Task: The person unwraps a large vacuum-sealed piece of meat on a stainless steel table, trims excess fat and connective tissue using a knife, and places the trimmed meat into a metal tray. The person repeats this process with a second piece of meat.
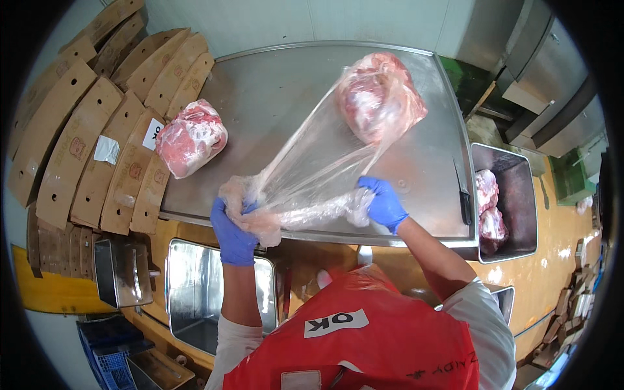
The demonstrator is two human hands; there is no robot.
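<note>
My left hand [234,238] and right hand [385,204] gripped the limp plastic bag [312,156] (likely slippery); the meat [374,97] inside looked heavy and soft, better cupped from beneath.

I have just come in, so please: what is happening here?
A person holds, with gloved left hand and right hand, the near end of a clear plastic bag, stretched over a metal table. Its far end holds a raw meat cut. Another cut lies at left, beside brown cardboard. More meat sits in a metal bin, right.
</note>
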